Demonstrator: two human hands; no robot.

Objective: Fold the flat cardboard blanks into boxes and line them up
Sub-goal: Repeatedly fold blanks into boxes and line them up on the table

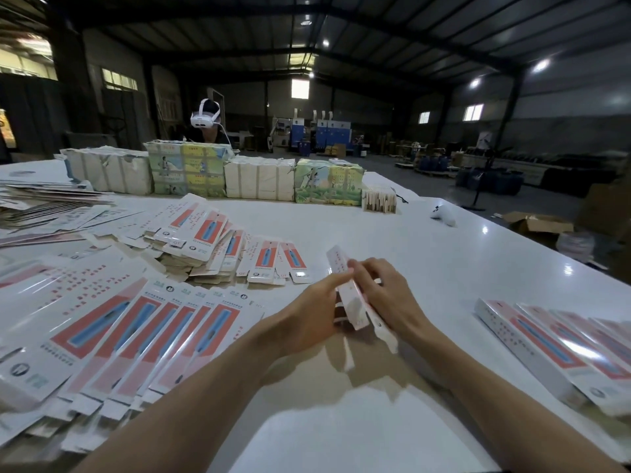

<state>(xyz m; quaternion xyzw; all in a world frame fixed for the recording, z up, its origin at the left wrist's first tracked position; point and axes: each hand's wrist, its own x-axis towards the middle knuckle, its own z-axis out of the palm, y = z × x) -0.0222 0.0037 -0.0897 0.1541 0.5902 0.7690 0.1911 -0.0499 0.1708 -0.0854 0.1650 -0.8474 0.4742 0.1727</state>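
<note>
Early days, I reckon. The left hand and right hand both have fingers curled round one half-folded box, held just above mid-table. A short row of finished boxes sits on the right (decent start), with heaps of flat blanks left to fold.

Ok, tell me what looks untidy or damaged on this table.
The pile of flat blanks at centre-left lies fanned out unevenly, not stacked square. The white wrapped bundle at far left has torn paper.

A half-folded blank tilts mid-table; flat blanks fanned left, folded boxes lined right.
</note>
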